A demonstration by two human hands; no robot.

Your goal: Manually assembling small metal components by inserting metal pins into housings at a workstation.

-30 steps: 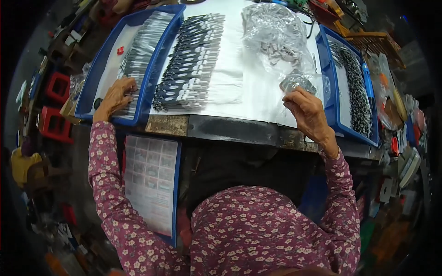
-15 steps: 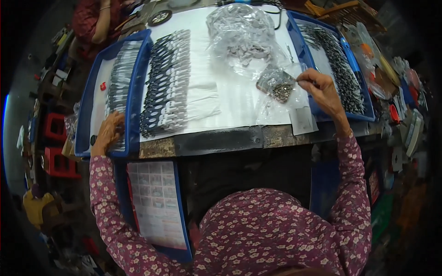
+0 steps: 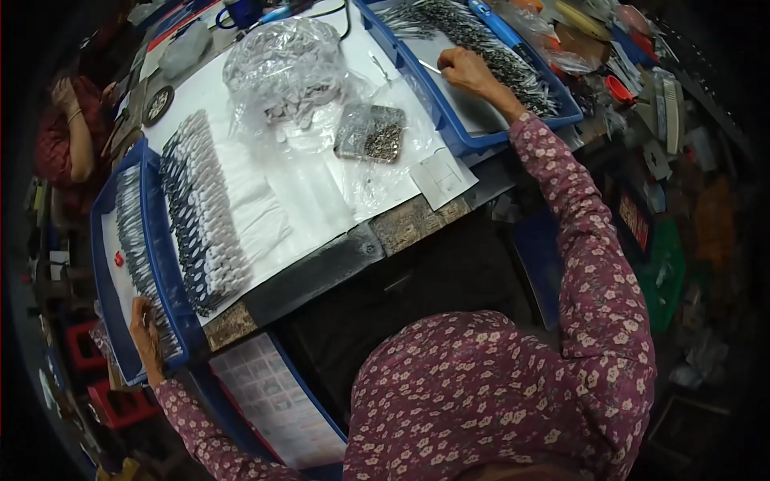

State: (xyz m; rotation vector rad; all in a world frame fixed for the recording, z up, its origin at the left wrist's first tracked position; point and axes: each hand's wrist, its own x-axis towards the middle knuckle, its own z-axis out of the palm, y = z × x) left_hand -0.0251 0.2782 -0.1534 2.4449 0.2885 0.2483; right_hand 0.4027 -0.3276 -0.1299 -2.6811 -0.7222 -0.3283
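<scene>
My right hand point(image 3: 475, 76) is over the right blue tray point(image 3: 453, 136), its fingers pinched on a thin silver rod point(image 3: 430, 66) that sticks out to the left. Many slim silver and black pieces point(image 3: 513, 72) lie in that tray. At the near end of the left blue tray point(image 3: 110, 309), my left hand point(image 3: 146, 341) has its fingers curled against a row of thin silver pieces point(image 3: 138, 240); what they hold, if anything, is hidden. Between the trays, a neat stack of black-and-white parts with oval holes point(image 3: 196, 212) lies on white paper.
A clear bag of pale grey parts point(image 3: 289, 76) sits on the paper. Nearer is an open bag with small metal pieces point(image 3: 383, 143), beside a white card point(image 3: 437, 178). A black ring point(image 3: 159, 106) lies at far left, near another person's arm point(image 3: 80, 144).
The view has turned, shifting the table's contents leftward. My right hand has moved from beside the small metal pieces to over the right tray, with a silver rod showing. My left hand stays at its tray.
</scene>
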